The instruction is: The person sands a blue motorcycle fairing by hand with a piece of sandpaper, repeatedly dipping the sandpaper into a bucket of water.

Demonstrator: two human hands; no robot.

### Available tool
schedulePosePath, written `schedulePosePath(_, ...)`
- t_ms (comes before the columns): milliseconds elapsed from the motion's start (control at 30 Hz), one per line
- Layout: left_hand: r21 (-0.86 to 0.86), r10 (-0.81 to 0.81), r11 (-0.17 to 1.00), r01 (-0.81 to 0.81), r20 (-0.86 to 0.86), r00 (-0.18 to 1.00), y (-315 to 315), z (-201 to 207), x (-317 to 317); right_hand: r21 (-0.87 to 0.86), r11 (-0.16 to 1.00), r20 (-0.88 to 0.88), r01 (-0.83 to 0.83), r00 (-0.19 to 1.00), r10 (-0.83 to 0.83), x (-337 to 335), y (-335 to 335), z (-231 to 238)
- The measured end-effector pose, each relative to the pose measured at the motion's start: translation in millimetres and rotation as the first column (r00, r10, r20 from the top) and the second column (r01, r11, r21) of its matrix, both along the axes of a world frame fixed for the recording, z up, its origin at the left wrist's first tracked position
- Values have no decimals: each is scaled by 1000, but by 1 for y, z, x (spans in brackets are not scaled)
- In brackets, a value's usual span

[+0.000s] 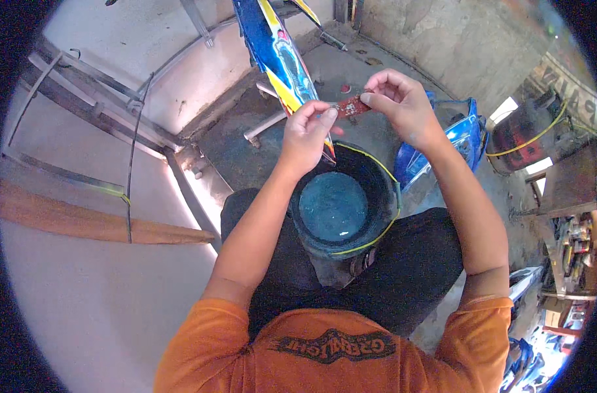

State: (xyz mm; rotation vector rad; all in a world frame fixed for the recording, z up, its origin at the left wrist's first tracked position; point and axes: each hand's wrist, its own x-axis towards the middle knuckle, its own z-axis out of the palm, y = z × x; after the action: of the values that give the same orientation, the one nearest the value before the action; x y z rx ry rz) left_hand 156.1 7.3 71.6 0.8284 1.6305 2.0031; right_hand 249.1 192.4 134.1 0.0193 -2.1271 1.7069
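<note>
Stretched between my two hands is a reddish-brown strip with pale worn patches [352, 106], which looks like a piece of sandpaper. My left hand [306, 134] pinches its left end between thumb and fingers. The other end is gripped the same way by my right hand [403, 108]. Below them, between my knees, stands a dark bucket [383, 196] with a yellow line around its rim and bluish water [333, 206] inside. A long blue, yellow and white painted panel [282, 56] slants down behind my left hand, its lower tip over the bucket's edge.
A blue glossy panel [465, 141] lies on the floor right of the bucket. Farther right are a reddish cylinder [514, 141] and wooden shelves [563, 255] with small items. A metal pipe [264, 126] lies left of the painted panel. Pale walls [442, 39] enclose the space.
</note>
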Motion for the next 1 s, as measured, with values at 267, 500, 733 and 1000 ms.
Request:
schedulePosePath(267, 21, 266, 958, -286, -440, 858, 4, -9, -4, -68, 997, 106, 25, 994, -18, -1, -2, -1)
schedulePosePath(500, 79, 236, 971, -223, -254, 938, 2, -7, -8, -54, 998, 148, 21, 989, -13, 1, -8, 1)
schedulePosePath(733, 180, 110, 976, -122, 74, 991, -4, 11, -4, -49, 999, 167, 5, 986, 4, 0, -13, 4)
schedulePosePath(1000, 143, 19, 990, -6, -86, 996, -7, 1, -12, -91, 996, 219, 6, 976, 15, -4, -3, 0)
